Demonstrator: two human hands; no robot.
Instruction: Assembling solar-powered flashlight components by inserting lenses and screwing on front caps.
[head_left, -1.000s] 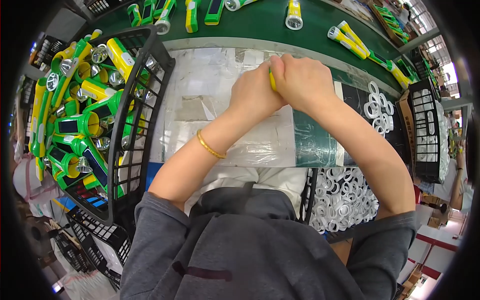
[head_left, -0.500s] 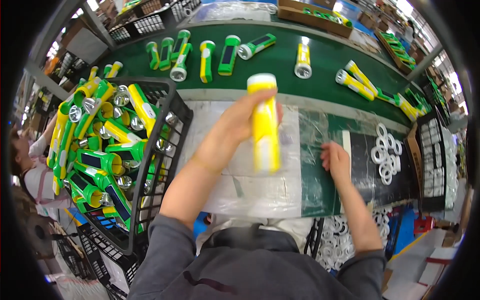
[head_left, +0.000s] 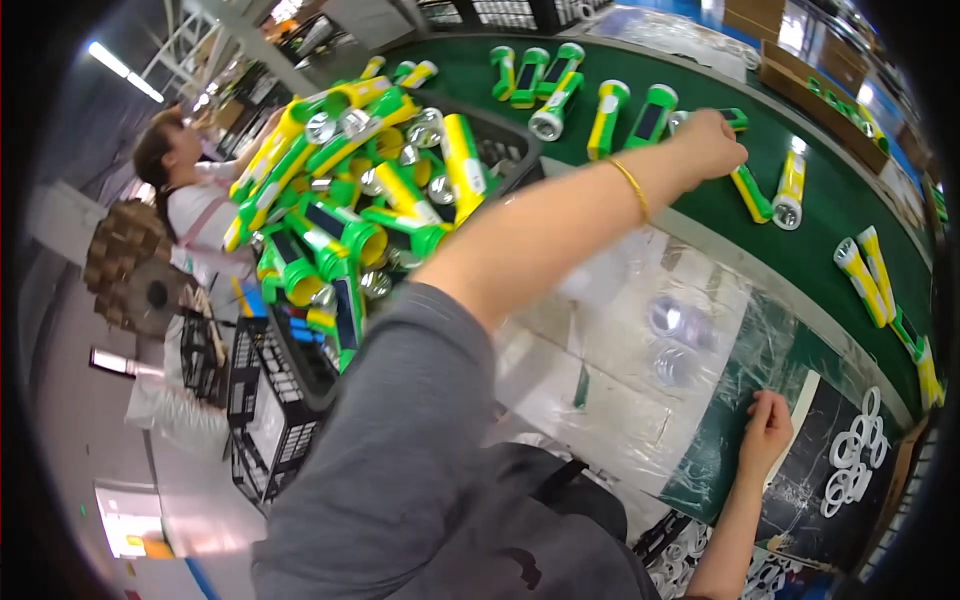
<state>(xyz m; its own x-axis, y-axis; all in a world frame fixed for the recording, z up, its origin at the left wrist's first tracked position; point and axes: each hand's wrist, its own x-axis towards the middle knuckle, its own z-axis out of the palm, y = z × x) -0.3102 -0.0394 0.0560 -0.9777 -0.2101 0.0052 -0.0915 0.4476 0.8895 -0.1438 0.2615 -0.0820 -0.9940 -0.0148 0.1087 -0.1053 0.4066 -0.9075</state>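
Note:
My left hand (head_left: 706,146) reaches far out over the green conveyor belt (head_left: 840,200), a gold bangle on its wrist. Its fingers are curled at the near end of a yellow-green flashlight (head_left: 754,194) lying on the belt; a green one (head_left: 735,118) is partly hidden behind it. I cannot tell whether the hand still grips either. My right hand (head_left: 768,430) rests on the work table by the dark mat, fingers loose and holding nothing.
A black crate (head_left: 505,152) heaped with green and yellow flashlights stands to my left. More flashlights (head_left: 610,112) lie on the belt. White rings (head_left: 850,455) sit at the right. Clear plastic sheet (head_left: 620,360) covers the table. A person (head_left: 190,195) works at far left.
My left hand carried the yellow flashlight from above the table out to the belt and lowered it there. My right hand stayed on the table. My head turned left.

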